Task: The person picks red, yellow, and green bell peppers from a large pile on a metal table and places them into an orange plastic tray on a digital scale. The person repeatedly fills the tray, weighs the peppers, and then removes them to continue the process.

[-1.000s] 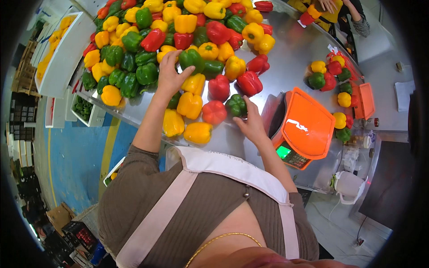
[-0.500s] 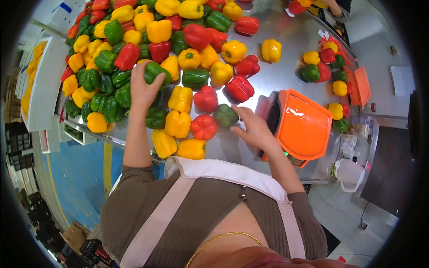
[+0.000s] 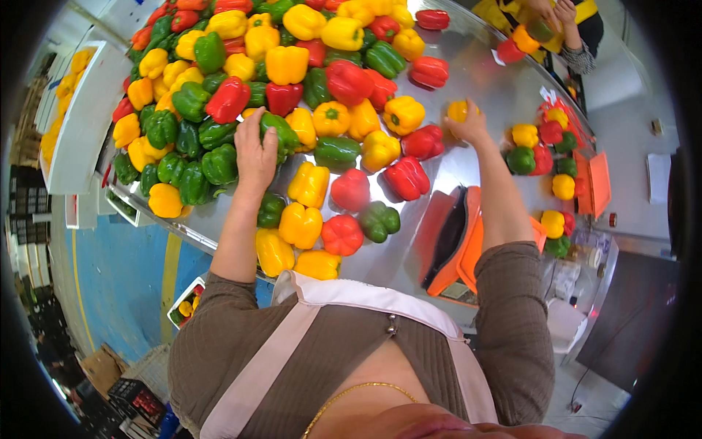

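My left hand (image 3: pixel 256 154) is closed round a green bell pepper (image 3: pixel 283 134) at the edge of the big heap. Out to the right, my right hand (image 3: pixel 468 126) grips a yellow bell pepper (image 3: pixel 457 111) on the steel table; its fingers partly cover it. Between my arms sit loose peppers, among them a green pepper (image 3: pixel 379 222), a red pepper (image 3: pixel 342 235) beside it, and a yellow pepper (image 3: pixel 300 225). Another red pepper (image 3: pixel 406 178) lies nearer my right forearm.
An orange-topped device (image 3: pixel 468 252) stands partly under my right forearm. Sets of mixed peppers (image 3: pixel 542 161) line the table's right side, near an orange tray (image 3: pixel 594 183). A co-worker's hands (image 3: pixel 545 14) hold peppers at the far right. A white crate (image 3: pixel 91 121) stands at left.
My right hand has left the green pepper near me and reached far forward and right onto the yellow one. My left hand keeps its green pepper. The whole view has shifted slightly.
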Motion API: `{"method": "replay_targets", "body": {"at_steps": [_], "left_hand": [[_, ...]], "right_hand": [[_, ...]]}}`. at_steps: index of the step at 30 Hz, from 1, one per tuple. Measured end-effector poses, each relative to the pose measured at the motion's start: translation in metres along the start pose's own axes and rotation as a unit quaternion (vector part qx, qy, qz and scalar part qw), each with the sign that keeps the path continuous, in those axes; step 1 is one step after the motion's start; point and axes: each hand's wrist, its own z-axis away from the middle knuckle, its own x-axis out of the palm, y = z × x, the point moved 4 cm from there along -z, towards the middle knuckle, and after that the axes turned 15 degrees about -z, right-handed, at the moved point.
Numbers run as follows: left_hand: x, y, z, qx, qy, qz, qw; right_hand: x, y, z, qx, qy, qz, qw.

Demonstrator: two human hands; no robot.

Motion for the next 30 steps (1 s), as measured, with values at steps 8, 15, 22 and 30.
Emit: {"method": "replay_targets", "body": {"at_steps": [8,15,22,30], "left_hand": [[0.001,0.001,0.002,-0.01,0.011,-0.006,1.0],[0.005,-0.007,0.003,-0.01,0.0,-0.013,1.0],[0.007,-0.01,0.0,-0.002,-0.007,-0.003,1.0],[0.016,0.07,-0.067,0.164,0.023,-0.017,0.986]], "right_hand": [[-0.046,0.017,0.012,-0.087,-0.034,-0.178,0.98],[-0.198,-0.017,0.183,-0.143,0.033,-0.199,0.969],[-0.216,0.051,0.318,-0.051,-0.057,-0.046,0.996],[-0.165,0.085,0.33,-0.124,0.154,0.023,0.98]]}}
